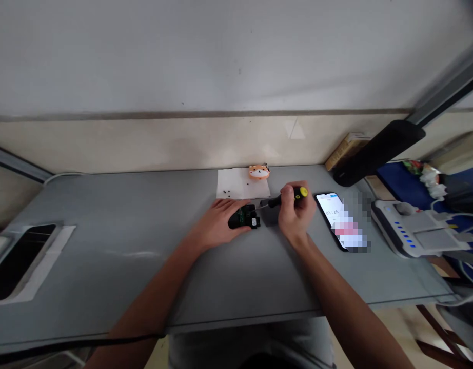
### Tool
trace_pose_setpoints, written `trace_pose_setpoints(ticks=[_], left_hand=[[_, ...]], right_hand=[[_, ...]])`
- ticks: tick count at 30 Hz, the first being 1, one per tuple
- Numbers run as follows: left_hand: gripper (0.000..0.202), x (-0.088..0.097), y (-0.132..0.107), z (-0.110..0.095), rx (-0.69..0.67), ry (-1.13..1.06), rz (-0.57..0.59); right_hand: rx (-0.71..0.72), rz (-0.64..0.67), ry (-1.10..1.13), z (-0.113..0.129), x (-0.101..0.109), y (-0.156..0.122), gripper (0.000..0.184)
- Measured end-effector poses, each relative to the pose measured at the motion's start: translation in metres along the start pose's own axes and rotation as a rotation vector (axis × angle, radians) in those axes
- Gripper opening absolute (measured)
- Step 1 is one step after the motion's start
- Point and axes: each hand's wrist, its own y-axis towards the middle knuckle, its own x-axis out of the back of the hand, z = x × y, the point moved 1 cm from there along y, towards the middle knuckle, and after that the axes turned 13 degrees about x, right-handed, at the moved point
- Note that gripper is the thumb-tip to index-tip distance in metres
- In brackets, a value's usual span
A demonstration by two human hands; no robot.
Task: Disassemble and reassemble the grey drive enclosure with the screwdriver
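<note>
On the grey desk lies a small black device [242,217] with a green circuit board showing. My left hand [217,224] is closed around its left side, thumb at the near edge and fingers at the far edge. In my right hand [297,218] is a screwdriver [277,201] with a black handle and yellow end, tilted so its shaft reaches down to the device's right part. Whether the tip sits in a screw is too small to tell. Behind the device, several tiny dark screws [226,192] rest on a sheet of white paper [232,179].
An orange animal-faced case [259,172] stands on the paper's far right. To the right are a lit phone [338,220], a power strip [413,230], a black cylinder [378,152] and a book [345,148]. A dark-screened device [23,259] lies far left.
</note>
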Motion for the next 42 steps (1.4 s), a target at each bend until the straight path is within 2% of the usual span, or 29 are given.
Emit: trace_pose_setpoints(ticks=[7,18,26,35,42], left_hand=[[0.055,0.000,0.001,0.000,-0.024,-0.012,-0.005],[0.048,-0.001,0.002,0.000,-0.036,-0.017,0.004],[0.045,-0.002,0.001,0.001,-0.053,-0.019,-0.033],[0.034,-0.001,0.001,0.000,-0.054,-0.003,-0.042],[0.021,-0.003,-0.001,0.000,-0.113,0.010,-0.096]], right_hand=[[0.017,0.126,-0.012,0.005,-0.003,0.005,0.024],[0.007,0.209,-0.022,0.007,-0.003,0.004,0.024],[0.016,0.205,-0.028,0.007,-0.005,0.002,0.024],[0.064,0.218,-0.048,0.011,-0.007,0.000,0.026],[0.068,0.216,-0.065,0.012,-0.007,-0.001,0.029]])
